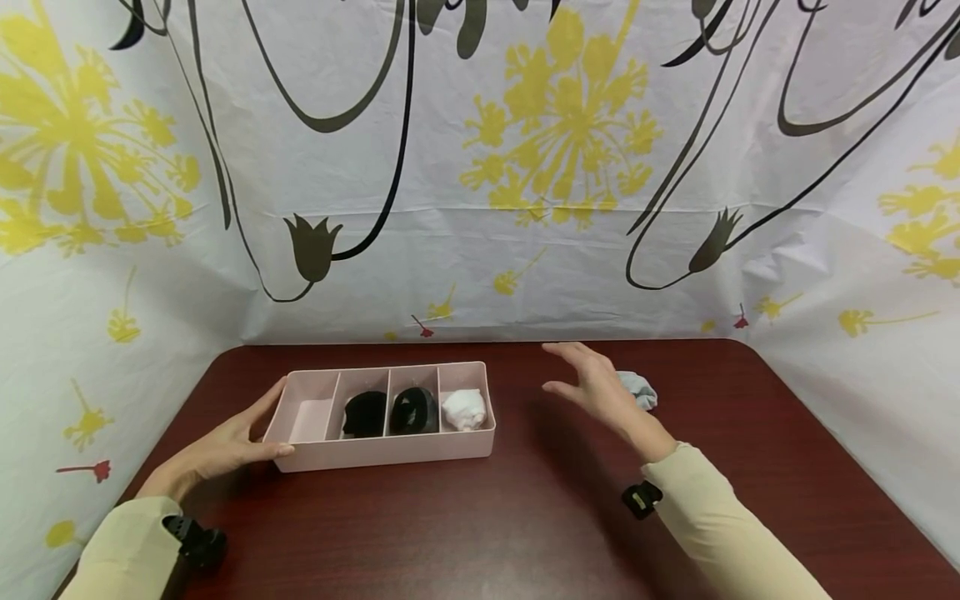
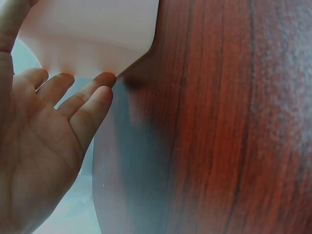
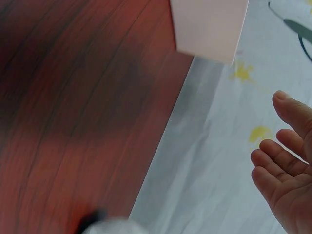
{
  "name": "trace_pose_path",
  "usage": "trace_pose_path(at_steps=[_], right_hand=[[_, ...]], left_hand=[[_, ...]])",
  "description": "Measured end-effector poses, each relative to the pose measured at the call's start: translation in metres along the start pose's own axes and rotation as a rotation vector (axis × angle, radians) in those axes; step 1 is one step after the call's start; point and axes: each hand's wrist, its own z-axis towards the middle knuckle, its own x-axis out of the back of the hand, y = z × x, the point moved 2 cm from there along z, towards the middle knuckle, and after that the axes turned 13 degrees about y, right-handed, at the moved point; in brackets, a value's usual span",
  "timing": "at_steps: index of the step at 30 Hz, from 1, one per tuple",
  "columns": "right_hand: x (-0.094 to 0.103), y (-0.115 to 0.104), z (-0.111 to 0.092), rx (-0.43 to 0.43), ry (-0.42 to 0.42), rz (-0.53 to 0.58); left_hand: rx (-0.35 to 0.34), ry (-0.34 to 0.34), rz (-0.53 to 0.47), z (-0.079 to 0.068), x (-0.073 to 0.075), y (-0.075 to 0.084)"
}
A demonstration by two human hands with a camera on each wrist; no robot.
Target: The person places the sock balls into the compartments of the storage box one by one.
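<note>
The left hand (image 1: 228,442) holds the left end of a pink box (image 1: 390,455), its thumb round the front left corner and its fingertips against the end wall. The right hand (image 1: 596,387), well apart from the left, hangs over the tabletop (image 1: 480,525) with thumb and fingers spread and nothing between them, right of the box. A black device (image 1: 197,543) sits at the left wrist, a smaller black one at the right, both beside cream sleeves (image 1: 738,533).

The box lies near the rear edge of the tabletop, left of its middle. Of its four compartments, the second from the left carries a black item (image 1: 365,415), the third a glossy black item (image 1: 414,411), the rightmost a white bundle (image 1: 465,409). A pale grey bundle (image 1: 641,388), partly hidden by the right hand, lies toward the rear right corner.

Behind the rounded rear corners hangs a white sheet (image 1: 450,275) printed with yellow flowers and dark curling stems.
</note>
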Motion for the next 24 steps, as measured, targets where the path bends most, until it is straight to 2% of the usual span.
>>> trace_pose_path(at_steps=[12,24], right_hand=[[0.04,0.046,-0.028,-0.089,-0.015,-0.051],[0.059,0.078,-0.048,-0.064,0.016,-0.156]], left_hand=[[-0.001,0.001,0.024,0.001,0.0,-0.001],[0.004,0.004,0.029,0.0,0.001,0.0]])
